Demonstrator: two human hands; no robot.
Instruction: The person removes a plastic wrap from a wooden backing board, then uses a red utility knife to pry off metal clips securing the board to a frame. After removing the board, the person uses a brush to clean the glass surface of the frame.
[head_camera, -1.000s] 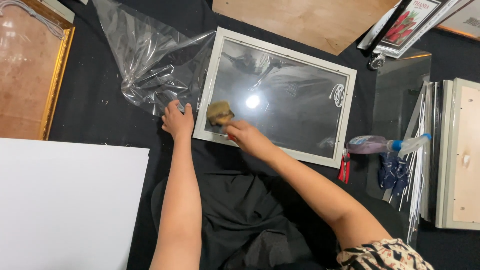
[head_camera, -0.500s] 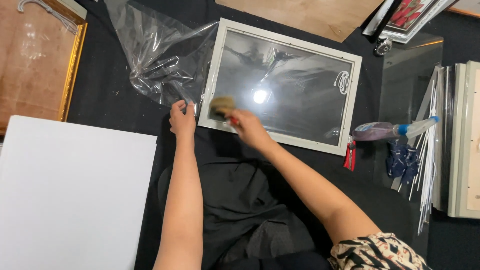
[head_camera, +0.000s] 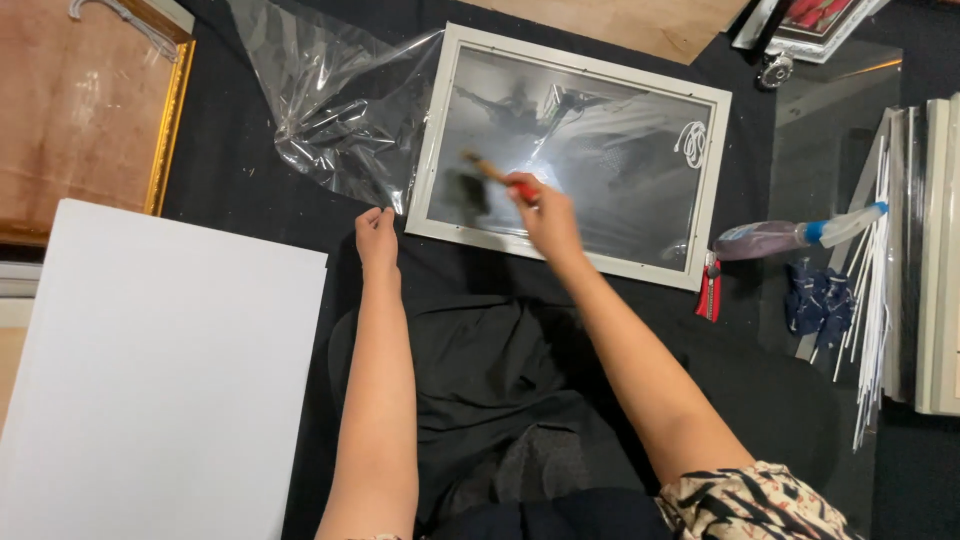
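Hands: right (head_camera: 548, 218) grips a brush (head_camera: 492, 174) over the white frame (head_camera: 572, 150); left (head_camera: 377, 238) rests loosely curled beside it, holding nothing.

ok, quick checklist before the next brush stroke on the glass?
1. Right hand grips brush: ok.
2. Bristles on the glass: cannot tell, blurred.
3. Left hand steadying frame: not ok, it rests on the black cloth beside the corner.
4. Plastic film clear of glass: ok, it lies left of the frame.
5. Spray bottle off the frame: ok.
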